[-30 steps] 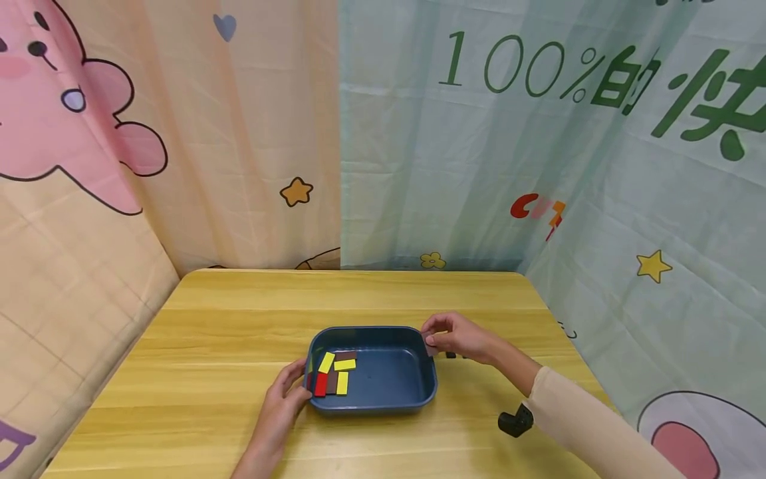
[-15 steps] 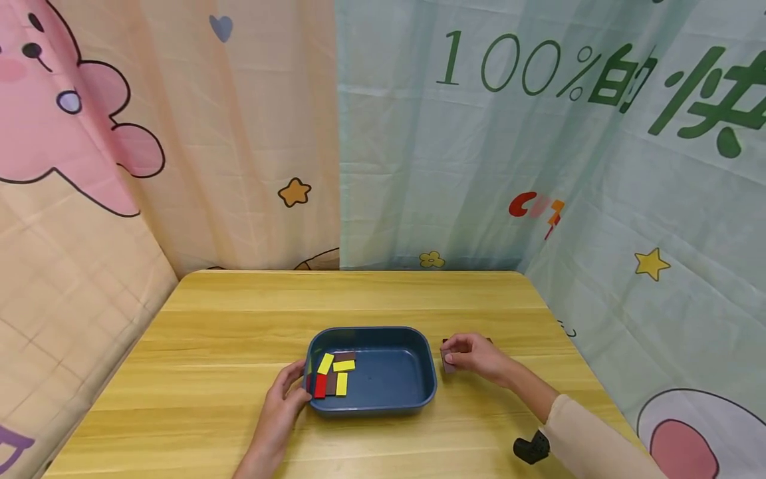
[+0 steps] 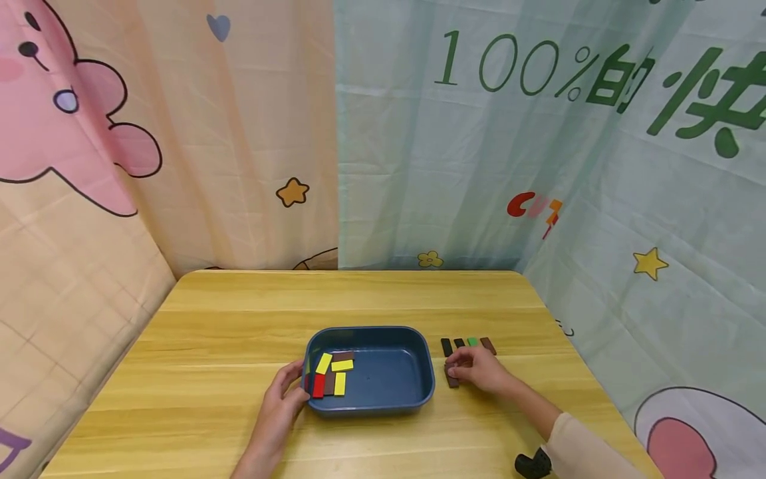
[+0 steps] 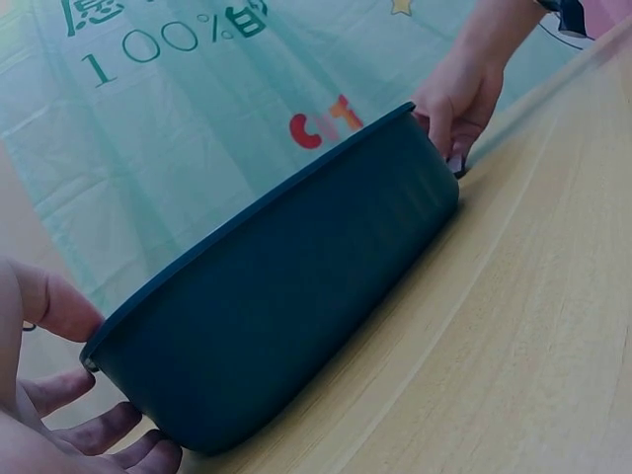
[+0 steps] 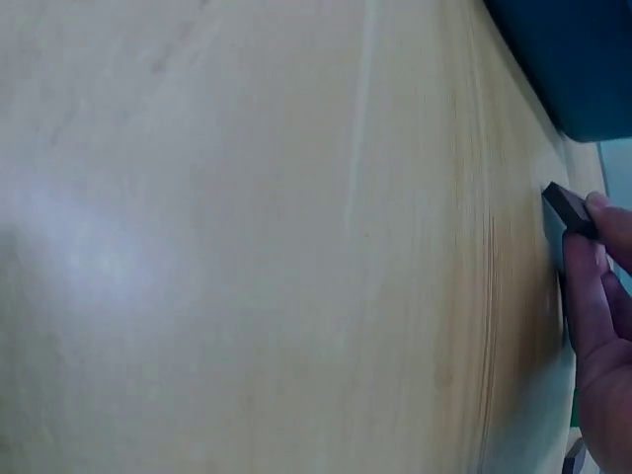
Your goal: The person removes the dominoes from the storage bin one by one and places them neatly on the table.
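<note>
"Where the right hand [image 3: 481,371] works, how is the grip set?"

"Thumb and fingertips are closed in a pinch on a dark brown block [image 3: 452,380], parted only by the piece itself."

"And where does the block lie in that grip?"

"At the very fingertips. The fingers cover its far part; its near end projects free. From where I stand, I cannot tell whether its underside touches the table [image 3: 239,319]."

"Its direction?"

"The long axis runs chiefly front to back. The free end points toward the person, swung slightly to the person's right, nearly parallel to the neighbouring end wall of the blue tray [image 3: 391,379]."

"The tray, then, is close?"

"Just left of the block, and apart from it. Just beyond the block is a row: two black blocks [image 3: 447,347], a green block [image 3: 473,342] and a reddish-brown block [image 3: 488,345], the last set aslant."

"The other hand?"

"The left hand [image 3: 281,396] is curled about the tray's left end, its digits against rim and outer wall."

"The contents?"

"Gathered in the left part: three yellow blocks [image 3: 340,384], one red block [image 3: 319,386] and two brown pieces [image 3: 329,384]."

"Outermost?"

"Printed curtains [image 3: 407,146], peach and pale green, behind the table."
</note>
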`<state>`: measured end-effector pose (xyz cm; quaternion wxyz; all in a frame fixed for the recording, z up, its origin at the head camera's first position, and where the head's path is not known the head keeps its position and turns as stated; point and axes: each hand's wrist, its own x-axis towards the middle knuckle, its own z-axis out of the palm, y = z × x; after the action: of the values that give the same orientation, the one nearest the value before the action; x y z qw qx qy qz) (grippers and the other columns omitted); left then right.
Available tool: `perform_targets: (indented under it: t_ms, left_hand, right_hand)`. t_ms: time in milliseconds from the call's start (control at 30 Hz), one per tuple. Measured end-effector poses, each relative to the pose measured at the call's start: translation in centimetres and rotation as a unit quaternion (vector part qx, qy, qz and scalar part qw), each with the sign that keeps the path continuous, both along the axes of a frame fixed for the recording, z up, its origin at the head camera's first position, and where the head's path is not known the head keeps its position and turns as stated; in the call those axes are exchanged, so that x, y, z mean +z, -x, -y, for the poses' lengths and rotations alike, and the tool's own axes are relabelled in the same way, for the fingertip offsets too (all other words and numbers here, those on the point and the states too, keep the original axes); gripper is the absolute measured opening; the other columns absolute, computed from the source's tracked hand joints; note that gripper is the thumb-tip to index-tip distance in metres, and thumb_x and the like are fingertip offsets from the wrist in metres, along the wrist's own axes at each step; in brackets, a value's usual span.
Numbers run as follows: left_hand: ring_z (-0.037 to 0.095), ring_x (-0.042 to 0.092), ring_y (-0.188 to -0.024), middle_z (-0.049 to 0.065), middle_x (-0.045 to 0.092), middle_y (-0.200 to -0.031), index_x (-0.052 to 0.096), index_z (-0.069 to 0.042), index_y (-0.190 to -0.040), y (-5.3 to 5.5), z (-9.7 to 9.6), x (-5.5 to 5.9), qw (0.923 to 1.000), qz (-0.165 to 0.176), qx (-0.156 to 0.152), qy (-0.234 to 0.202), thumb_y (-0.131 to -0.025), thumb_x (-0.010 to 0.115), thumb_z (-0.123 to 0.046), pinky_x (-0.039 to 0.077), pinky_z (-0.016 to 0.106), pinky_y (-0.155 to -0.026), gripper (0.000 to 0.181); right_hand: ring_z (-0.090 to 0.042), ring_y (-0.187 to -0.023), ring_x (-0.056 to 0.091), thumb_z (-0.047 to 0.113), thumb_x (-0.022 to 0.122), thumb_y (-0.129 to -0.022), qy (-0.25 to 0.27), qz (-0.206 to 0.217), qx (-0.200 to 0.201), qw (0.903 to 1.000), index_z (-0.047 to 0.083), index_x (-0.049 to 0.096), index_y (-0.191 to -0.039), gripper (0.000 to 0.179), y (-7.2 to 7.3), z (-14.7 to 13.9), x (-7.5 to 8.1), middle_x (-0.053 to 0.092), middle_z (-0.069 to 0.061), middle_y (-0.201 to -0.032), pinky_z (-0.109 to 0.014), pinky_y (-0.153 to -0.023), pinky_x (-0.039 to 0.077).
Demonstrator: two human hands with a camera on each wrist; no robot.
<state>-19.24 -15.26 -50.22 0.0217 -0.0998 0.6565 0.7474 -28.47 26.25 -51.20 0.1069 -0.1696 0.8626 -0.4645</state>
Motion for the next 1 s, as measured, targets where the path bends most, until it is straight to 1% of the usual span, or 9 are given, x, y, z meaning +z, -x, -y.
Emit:
perform_targets:
  t_ms: [67, 200, 300, 367, 500, 633, 733, 833, 1000]
  left_hand:
    - [0.035, 0.040, -0.135, 0.022, 0.038, -0.156, 0.037, -0.003, -0.155, 0.0, 0.0, 0.1, 1.0000, 0.000, -0.001, 0.001, -0.094, 0.052, 0.001, 0.044, 0.014, -0.089, 0.063]
    - [0.035, 0.040, -0.135, 0.021, 0.038, -0.156, 0.038, -0.003, -0.154, 0.0, 0.0, 0.2, 1.0000, 0.004, -0.001, 0.003, -0.094, 0.052, 0.001, 0.045, 0.013, -0.088, 0.062]
    - [0.034, 0.041, -0.135, 0.020, 0.039, -0.156, 0.038, -0.004, -0.154, 0.0, 0.1, 0.3, 1.0000, 0.009, 0.001, 0.002, -0.094, 0.052, 0.002, 0.045, 0.012, -0.088, 0.062]
    - [0.035, 0.040, -0.135, 0.020, 0.038, -0.156, 0.038, -0.004, -0.154, 0.0, 0.1, 0.2, 0.9999, 0.011, 0.000, 0.001, -0.094, 0.052, 0.002, 0.044, 0.012, -0.087, 0.062]
    - [0.036, 0.040, -0.135, 0.022, 0.036, -0.157, 0.037, -0.003, -0.155, 0.0, 0.1, 0.1, 0.9999, 0.010, -0.003, -0.003, -0.094, 0.051, 0.002, 0.045, 0.012, -0.087, 0.062]
    - [0.035, 0.040, -0.135, 0.022, 0.036, -0.157, 0.036, -0.003, -0.155, -0.1, 0.2, 0.0, 0.9999, 0.011, -0.005, -0.008, -0.094, 0.049, 0.003, 0.045, 0.013, -0.088, 0.062]
    - [0.034, 0.040, -0.134, 0.021, 0.036, -0.157, 0.036, -0.003, -0.154, -0.1, 0.3, -0.1, 0.9998, 0.015, -0.005, -0.011, -0.093, 0.049, 0.004, 0.045, 0.013, -0.088, 0.063]
    - [0.034, 0.040, -0.135, 0.021, 0.035, -0.158, 0.035, -0.003, -0.155, -0.1, 0.3, -0.1, 0.9998, 0.013, -0.009, -0.011, -0.094, 0.049, 0.003, 0.045, 0.013, -0.088, 0.063]
    - [0.035, 0.039, -0.136, 0.022, 0.034, -0.158, 0.034, -0.003, -0.156, 0.1, 0.2, 0.1, 0.9998, 0.011, -0.014, -0.006, -0.095, 0.049, 0.001, 0.045, 0.012, -0.088, 0.063]
  right_hand:
    - [-0.016, -0.081, 0.061, 0.009, 0.075, -0.093, -0.027, -0.035, -0.006, 0.9990, 0.001, 0.074, -0.106, 0.015, -0.2, 0.2, 0.0, 0.068, -0.001, -0.091, -0.026, -0.071, 0.053]
    - [-0.013, -0.082, 0.063, 0.010, 0.076, -0.093, -0.076, -0.095, -0.016, 0.9924, 0.004, 0.077, -0.107, 0.015, -0.4, 0.3, -0.3, 0.070, 0.003, -0.091, -0.028, -0.073, 0.054]
    - [-0.014, -0.085, 0.065, 0.011, 0.076, -0.093, -0.096, -0.126, -0.019, 0.9872, 0.004, 0.078, -0.108, 0.017, -0.5, 0.4, -0.5, 0.072, 0.003, -0.094, -0.030, -0.076, 0.055]
    - [-0.016, -0.086, 0.066, 0.011, 0.076, -0.093, -0.100, -0.139, -0.024, 0.9850, 0.003, 0.078, -0.108, 0.017, -0.5, 0.3, -0.6, 0.073, 0.002, -0.095, -0.031, -0.077, 0.056]
    - [-0.016, -0.086, 0.067, 0.009, 0.077, -0.092, -0.105, -0.151, -0.040, 0.9821, 0.004, 0.079, -0.106, 0.015, -0.5, 0.2, -0.7, 0.073, 0.002, -0.094, -0.031, -0.077, 0.056]
    - [-0.014, -0.085, 0.066, 0.010, 0.076, -0.092, -0.113, -0.158, -0.031, 0.9804, 0.004, 0.079, -0.106, 0.015, -0.6, 0.2, -0.7, 0.073, 0.004, -0.093, -0.031, -0.075, 0.055]
    - [-0.013, -0.083, 0.063, 0.009, 0.077, -0.091, -0.120, -0.174, -0.024, 0.9772, 0.005, 0.079, -0.104, 0.014, -0.7, 0.2, -0.8, 0.071, 0.005, -0.091, -0.031, -0.073, 0.054]
    - [-0.012, -0.082, 0.062, 0.008, 0.078, -0.090, -0.124, -0.187, -0.029, 0.9740, 0.006, 0.080, -0.102, 0.012, -0.8, 0.2, -0.9, 0.069, 0.006, -0.090, -0.031, -0.072, 0.054]
    - [-0.012, -0.082, 0.061, 0.011, 0.077, -0.092, -0.124, -0.182, -0.037, 0.9748, 0.007, 0.079, -0.104, 0.013, -0.9, 0.0, -1.0, 0.069, 0.007, -0.090, -0.030, -0.071, 0.053]
